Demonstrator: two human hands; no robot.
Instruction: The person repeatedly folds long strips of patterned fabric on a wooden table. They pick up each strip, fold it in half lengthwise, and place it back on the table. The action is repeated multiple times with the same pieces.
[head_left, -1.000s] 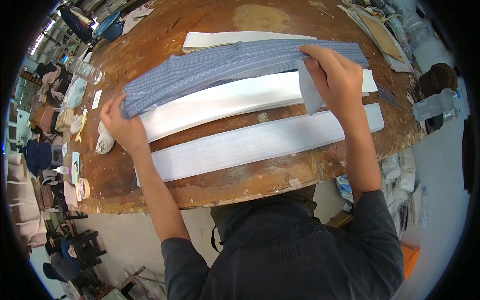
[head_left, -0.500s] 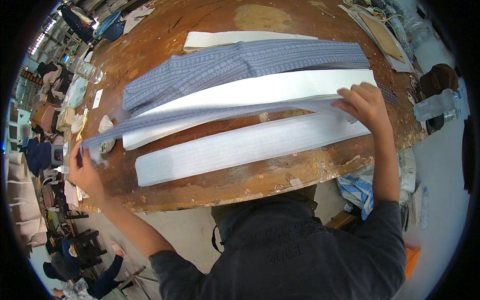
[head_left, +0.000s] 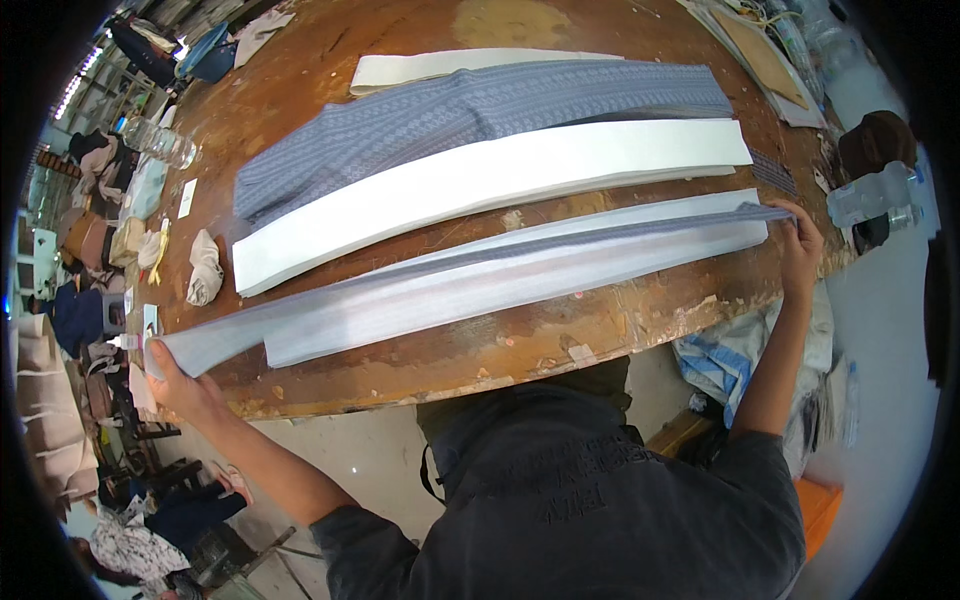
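A long blue-grey fabric strip [head_left: 520,238] is stretched between my two hands, low over a pile of pale white strips [head_left: 420,318] near the table's front edge. My left hand [head_left: 188,388] is closed on its left end, which looks pale and wider, with the thumb on top. At the far right, my right hand [head_left: 800,248] pinches the narrow, bunched other end. Beyond the strip lies a thick stack of white strips [head_left: 490,190], and behind that a heap of blue-grey patterned cloth strips [head_left: 590,95].
A cream strip [head_left: 440,68] lies at the back of the worn wooden table [head_left: 330,75]. To the left are a crumpled beige cloth [head_left: 205,268], a plastic bottle [head_left: 165,142] and a small white card [head_left: 187,198]. More bottles [head_left: 870,203] stand at the right edge. A person [head_left: 150,535] is at lower left.
Both hands have come nearer and lower, the right one also moving outward. The strip went from above the white stack to over the near pale pile, and its pale side shows at the left.
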